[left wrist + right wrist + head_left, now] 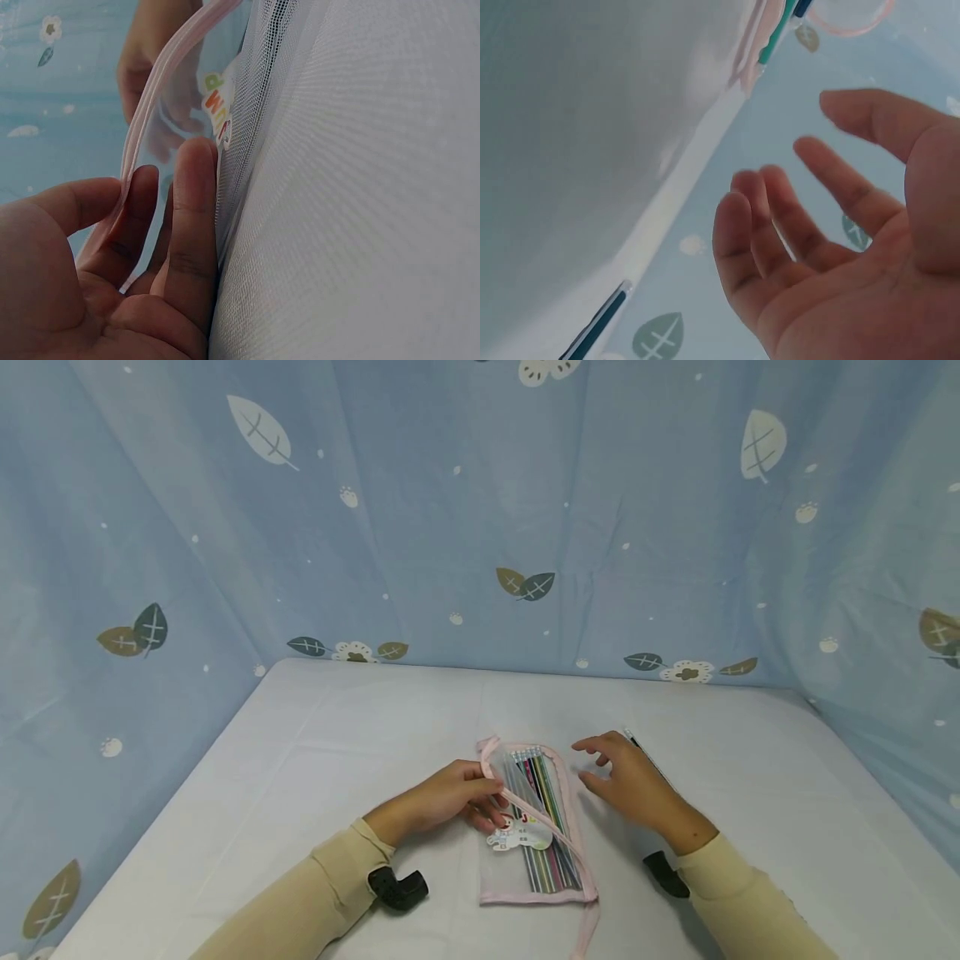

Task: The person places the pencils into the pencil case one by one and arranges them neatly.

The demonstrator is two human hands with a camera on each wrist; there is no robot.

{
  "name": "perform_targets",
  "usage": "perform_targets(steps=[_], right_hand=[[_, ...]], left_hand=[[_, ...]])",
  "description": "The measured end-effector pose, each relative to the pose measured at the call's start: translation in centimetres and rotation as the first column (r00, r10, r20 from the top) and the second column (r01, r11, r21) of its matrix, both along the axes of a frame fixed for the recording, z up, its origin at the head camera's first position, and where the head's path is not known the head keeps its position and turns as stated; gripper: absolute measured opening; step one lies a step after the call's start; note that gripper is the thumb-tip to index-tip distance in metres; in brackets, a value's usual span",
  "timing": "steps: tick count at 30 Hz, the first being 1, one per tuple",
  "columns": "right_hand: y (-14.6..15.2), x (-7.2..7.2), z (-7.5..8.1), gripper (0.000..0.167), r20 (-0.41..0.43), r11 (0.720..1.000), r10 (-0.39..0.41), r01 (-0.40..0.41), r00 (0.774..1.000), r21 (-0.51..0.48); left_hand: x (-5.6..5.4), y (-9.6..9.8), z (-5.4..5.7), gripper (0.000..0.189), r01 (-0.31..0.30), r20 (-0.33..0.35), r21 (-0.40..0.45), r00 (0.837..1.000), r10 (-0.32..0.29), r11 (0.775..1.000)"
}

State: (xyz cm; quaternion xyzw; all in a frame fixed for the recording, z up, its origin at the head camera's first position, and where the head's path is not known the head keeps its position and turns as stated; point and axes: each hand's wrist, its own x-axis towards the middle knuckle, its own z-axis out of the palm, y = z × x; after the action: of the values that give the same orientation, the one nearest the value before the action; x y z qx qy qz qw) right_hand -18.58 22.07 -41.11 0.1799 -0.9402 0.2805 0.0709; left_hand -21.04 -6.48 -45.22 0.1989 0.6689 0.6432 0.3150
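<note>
A see-through mesh pencil pouch (pixel 498 872) with pink trim lies on the table, several pencils (pixel 551 867) inside and a cartoon label on its front. My left hand (pixel 453 797) pinches the pink edge (pixel 142 135) of the flap between thumb and finger, raising it off the pouch; the other fingers sit beneath the clear sheet. To the right of the pouch, my right hand (pixel 630 781) hovers with fingers apart and relaxed, holding nothing. A single pencil (pixel 598 324) lies on the table beyond that hand, partly hidden by it in the head view.
White cloth (pixel 360 710) covers the table. Blue curtains (pixel 435 510) with leaf prints hang behind and along both sides. A pink strap (pixel 587 931) trails from the pouch's lower right corner towards the near edge. Black wrist mounts (pixel 399 890) sit at the cuffs.
</note>
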Motion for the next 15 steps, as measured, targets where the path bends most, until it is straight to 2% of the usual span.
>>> perform_targets(steps=[7,11,15], right_hand=[[0.9,-0.5,0.5,0.043,0.002,0.997,-0.04,0.04,0.999,-0.068],[1.7,-0.9,0.5,0.045,0.028,0.994,-0.079,0.081,0.996,-0.071],[2.5,-1.3,0.5,0.043,0.015,0.99,-0.127,0.128,0.992,-0.057]], left_hand=[[0.0,-0.2,-0.1,0.028,0.003,-0.005,0.007,1.0,-0.003,1.0],[0.1,-0.2,-0.1,0.028,0.011,-0.001,0.012,1.0,-0.011,1.0],[0.1,-0.1,0.0,0.028,0.01,0.003,0.014,1.0,-0.01,1.0]])
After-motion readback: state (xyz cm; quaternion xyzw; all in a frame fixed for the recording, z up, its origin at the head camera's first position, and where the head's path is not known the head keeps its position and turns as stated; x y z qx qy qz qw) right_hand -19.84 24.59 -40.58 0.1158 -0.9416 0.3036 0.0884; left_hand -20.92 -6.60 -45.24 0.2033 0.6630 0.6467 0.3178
